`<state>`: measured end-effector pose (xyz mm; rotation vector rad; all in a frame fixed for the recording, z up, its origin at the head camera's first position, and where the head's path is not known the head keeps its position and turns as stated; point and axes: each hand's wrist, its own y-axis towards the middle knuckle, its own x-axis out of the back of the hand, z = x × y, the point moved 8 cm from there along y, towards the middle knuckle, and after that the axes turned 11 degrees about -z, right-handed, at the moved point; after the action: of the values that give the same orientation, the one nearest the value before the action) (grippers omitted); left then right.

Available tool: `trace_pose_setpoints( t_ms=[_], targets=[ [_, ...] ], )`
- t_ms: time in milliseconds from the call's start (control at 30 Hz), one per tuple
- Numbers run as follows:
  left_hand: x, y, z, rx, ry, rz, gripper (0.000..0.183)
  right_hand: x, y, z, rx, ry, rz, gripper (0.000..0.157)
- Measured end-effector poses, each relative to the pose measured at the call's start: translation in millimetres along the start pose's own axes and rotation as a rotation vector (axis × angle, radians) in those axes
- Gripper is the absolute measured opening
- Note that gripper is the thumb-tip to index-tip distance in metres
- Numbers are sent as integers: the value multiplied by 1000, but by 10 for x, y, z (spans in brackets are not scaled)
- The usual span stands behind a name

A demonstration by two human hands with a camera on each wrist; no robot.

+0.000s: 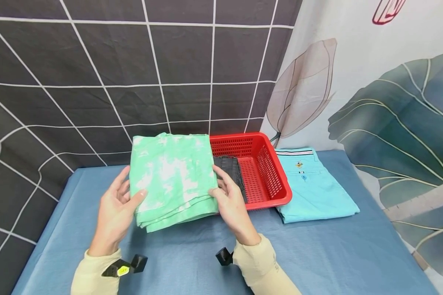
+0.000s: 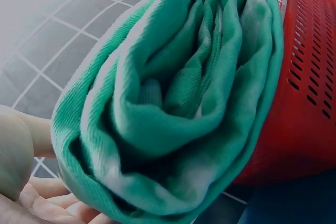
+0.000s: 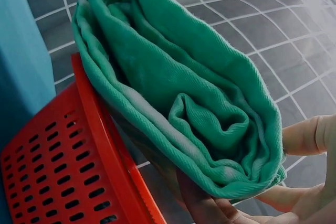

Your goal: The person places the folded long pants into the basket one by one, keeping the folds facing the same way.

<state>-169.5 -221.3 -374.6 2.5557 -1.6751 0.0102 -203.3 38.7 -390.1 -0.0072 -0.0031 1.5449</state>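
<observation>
A folded green and white tie-dye garment (image 1: 173, 176) is held up between both hands, over the left part of the red basket. My left hand (image 1: 114, 209) grips its left edge, thumb on top and fingers beneath. On the opposite edge my right hand (image 1: 232, 203) pinches it the same way. The left wrist view shows the stacked layers of the green garment (image 2: 173, 129) end-on. In the right wrist view the fold of the garment (image 3: 178, 93) hangs beside the basket wall (image 3: 58, 166).
The red perforated basket (image 1: 277, 180) stands on the blue-covered table (image 1: 192, 254), with a dark folded garment (image 1: 230, 168) inside. Folded turquoise trousers (image 1: 313, 188) lie to its right. A dark gridded backdrop (image 1: 133, 73) and a leaf-print curtain (image 1: 354, 102) rise behind.
</observation>
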Motion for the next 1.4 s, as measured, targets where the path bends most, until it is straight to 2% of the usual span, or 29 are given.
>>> trace_pose_setpoints(
  t_ms=[567,833,1400],
  targets=[
    [-108,17,-9,-3,28,46,76,96,53,14,8,-1,2,65],
    [-170,29,-19,-6,23,92,79,149,76,13,10,5,-2,66],
    [-302,69,14,36,44,152,83,257,126,-1,-2,0,-16,63]
  ],
)
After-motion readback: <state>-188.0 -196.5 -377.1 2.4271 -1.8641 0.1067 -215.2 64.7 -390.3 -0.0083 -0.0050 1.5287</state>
